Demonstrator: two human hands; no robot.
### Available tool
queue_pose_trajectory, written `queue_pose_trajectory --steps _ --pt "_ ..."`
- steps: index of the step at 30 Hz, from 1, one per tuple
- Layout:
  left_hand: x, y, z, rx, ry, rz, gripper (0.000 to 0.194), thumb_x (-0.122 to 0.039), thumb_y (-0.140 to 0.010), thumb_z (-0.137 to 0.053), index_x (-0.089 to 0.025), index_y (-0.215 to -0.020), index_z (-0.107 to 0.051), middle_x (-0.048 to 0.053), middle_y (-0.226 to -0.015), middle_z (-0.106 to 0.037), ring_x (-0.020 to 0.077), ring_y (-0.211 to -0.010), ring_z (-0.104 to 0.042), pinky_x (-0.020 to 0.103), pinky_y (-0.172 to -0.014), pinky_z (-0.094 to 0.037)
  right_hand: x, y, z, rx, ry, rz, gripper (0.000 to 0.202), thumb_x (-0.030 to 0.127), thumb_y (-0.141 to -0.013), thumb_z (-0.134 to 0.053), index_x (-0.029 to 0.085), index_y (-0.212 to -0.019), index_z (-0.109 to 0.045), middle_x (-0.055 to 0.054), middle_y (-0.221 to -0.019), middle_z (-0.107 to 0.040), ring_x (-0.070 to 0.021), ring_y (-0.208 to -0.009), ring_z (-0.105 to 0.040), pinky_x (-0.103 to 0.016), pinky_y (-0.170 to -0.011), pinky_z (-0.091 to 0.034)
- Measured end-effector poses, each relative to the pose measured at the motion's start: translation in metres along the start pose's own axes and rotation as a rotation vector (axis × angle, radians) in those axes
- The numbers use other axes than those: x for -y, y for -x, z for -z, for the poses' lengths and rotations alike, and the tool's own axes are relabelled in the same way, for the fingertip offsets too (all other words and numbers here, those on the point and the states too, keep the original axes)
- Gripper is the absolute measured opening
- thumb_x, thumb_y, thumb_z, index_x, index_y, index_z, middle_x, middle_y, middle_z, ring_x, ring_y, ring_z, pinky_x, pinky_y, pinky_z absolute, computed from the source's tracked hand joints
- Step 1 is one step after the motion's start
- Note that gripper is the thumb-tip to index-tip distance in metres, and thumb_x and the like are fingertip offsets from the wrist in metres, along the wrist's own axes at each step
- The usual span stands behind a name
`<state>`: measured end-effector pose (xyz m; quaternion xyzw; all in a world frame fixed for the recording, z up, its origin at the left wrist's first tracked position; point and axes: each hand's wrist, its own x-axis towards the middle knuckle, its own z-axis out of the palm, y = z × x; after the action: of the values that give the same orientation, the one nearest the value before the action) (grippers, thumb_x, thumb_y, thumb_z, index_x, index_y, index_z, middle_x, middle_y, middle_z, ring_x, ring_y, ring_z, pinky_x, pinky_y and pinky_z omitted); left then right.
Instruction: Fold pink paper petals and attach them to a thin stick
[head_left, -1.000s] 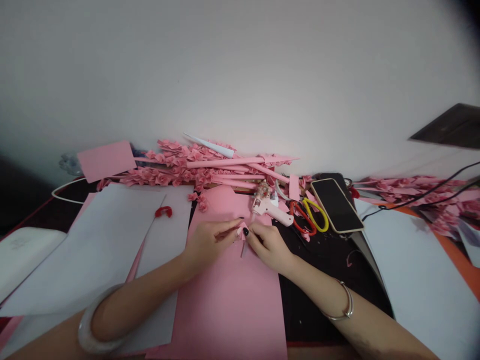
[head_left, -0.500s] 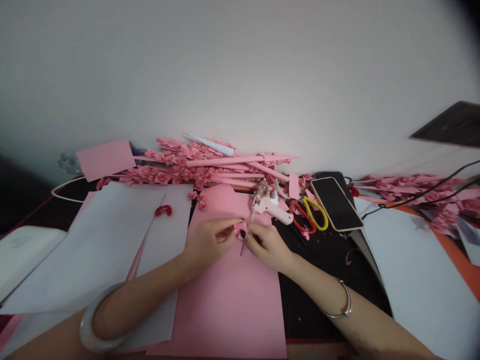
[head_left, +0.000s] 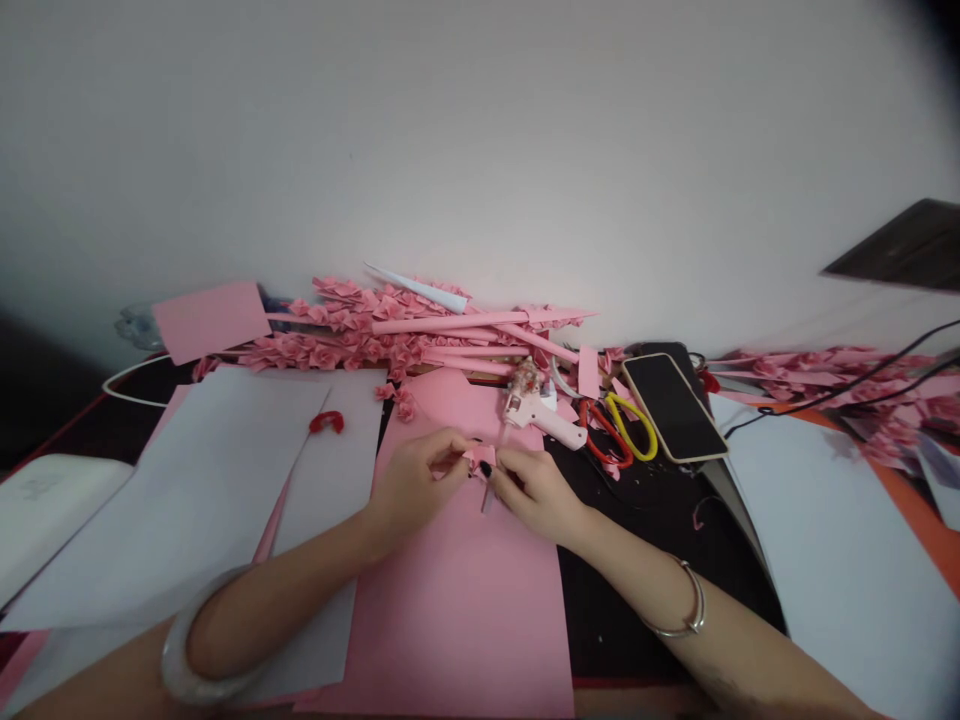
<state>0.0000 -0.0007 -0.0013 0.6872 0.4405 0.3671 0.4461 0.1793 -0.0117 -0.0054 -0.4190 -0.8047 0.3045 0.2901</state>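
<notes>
Between my two hands is a small folded piece of pink paper (head_left: 478,457). My left hand (head_left: 416,485) pinches its left side with thumb and fingertips. My right hand (head_left: 541,495) is closed at its right side, the dark-nailed thumb pressing against the paper. A thin greyish stick (head_left: 487,500) slants down from under the right thumb and appears gripped in that hand; its upper part is partly hidden by the fingers. Beneath both hands lies a large sheet of pink paper (head_left: 465,620). Just beyond the right hand rests a pale pink glue gun (head_left: 551,420).
Scissors with red and yellow handles (head_left: 630,428) lie beside a phone (head_left: 675,408). Pink paper flower stems (head_left: 330,345) are heaped along the wall. White sheets (head_left: 180,490) and a red curved item (head_left: 327,422) are on the left, another white sheet (head_left: 847,540) on the right.
My left fingers have shifted slightly up, and the small pink paper is turned a little, showing a flatter face. The right hand and stick have barely moved.
</notes>
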Motion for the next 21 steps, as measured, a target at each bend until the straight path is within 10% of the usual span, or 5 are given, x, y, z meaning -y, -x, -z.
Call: queue_pose_trajectory --steps 8,21 --pt "0.0007 -0.0028 0.0048 0.129 0.341 0.102 0.025 -0.033 -0.085 -0.049 -0.015 -0.100 -0.054 0.006 -0.086 -0.065 0.0160 -0.071 -0.065 0.027 -0.062 -0.053 -0.0043 -0.0007 0.0016 -0.115 -0.145 -0.128 0.029 0.027 -0.094 -0.034 0.020 -0.066 -0.036 0.005 -0.049 -0.039 -0.0095 -0.045 -0.038 -0.022 -0.048 -0.031" --pt "0.0013 -0.0039 0.0028 0.323 0.202 0.236 0.050 -0.050 -0.088 -0.036 -0.013 -0.060 -0.055 0.002 -0.050 -0.060 0.0087 -0.040 -0.052 0.019 -0.040 -0.037 -0.0012 -0.0021 0.0035 -0.015 -0.097 -0.031 0.033 0.027 -0.093 -0.036 0.019 -0.061 -0.037 0.005 -0.049 -0.039 -0.0082 -0.045 -0.036 -0.021 -0.047 -0.030"
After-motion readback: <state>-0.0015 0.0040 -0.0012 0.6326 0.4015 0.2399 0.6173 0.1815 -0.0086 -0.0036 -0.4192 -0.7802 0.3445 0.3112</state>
